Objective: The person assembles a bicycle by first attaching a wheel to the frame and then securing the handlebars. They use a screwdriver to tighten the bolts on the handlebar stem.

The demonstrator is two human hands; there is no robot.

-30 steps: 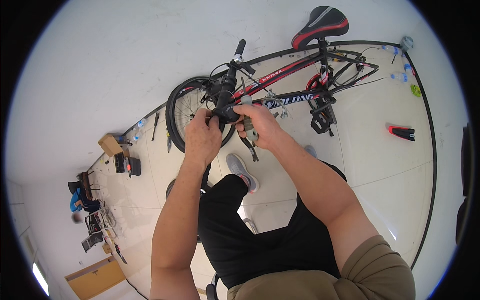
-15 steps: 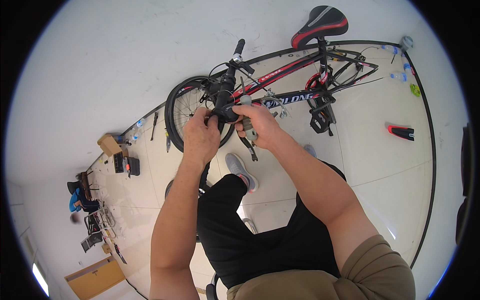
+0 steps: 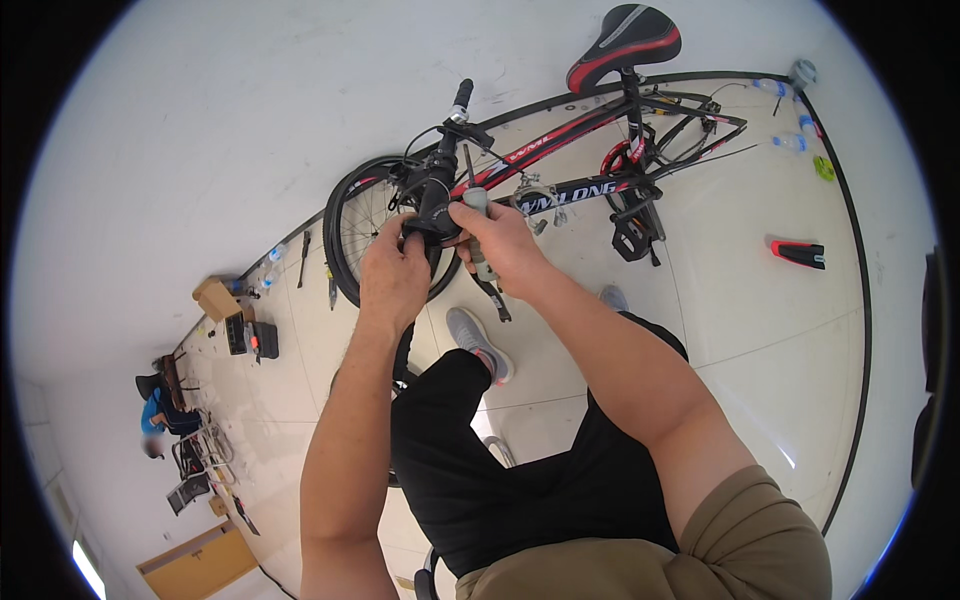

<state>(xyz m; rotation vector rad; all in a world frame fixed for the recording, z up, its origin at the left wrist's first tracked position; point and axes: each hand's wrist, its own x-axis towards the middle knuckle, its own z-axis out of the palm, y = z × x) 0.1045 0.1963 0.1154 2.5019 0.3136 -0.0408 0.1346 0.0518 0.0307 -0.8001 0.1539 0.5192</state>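
A black and red bicycle [image 3: 590,170] stands by a white wall, its front wheel [image 3: 360,225] at the left and its black and red saddle [image 3: 625,35] at the upper right. My left hand [image 3: 395,270] is closed around the near end of the black handlebar [image 3: 440,185]. My right hand [image 3: 495,245] grips a grey-handled tool [image 3: 478,225] held against the handlebar beside my left hand. The far handlebar grip [image 3: 462,95] points up toward the wall.
A red and black object [image 3: 800,253] lies on the tiled floor at the right. Plastic bottles [image 3: 790,140] stand by the wall near the rear of the bike. Boxes [image 3: 217,297] and tools [image 3: 303,255] line the wall at left. Another person [image 3: 160,415] sits far left.
Both hands stay on the handlebar; they have shifted only slightly on it. The bicycle has not moved.
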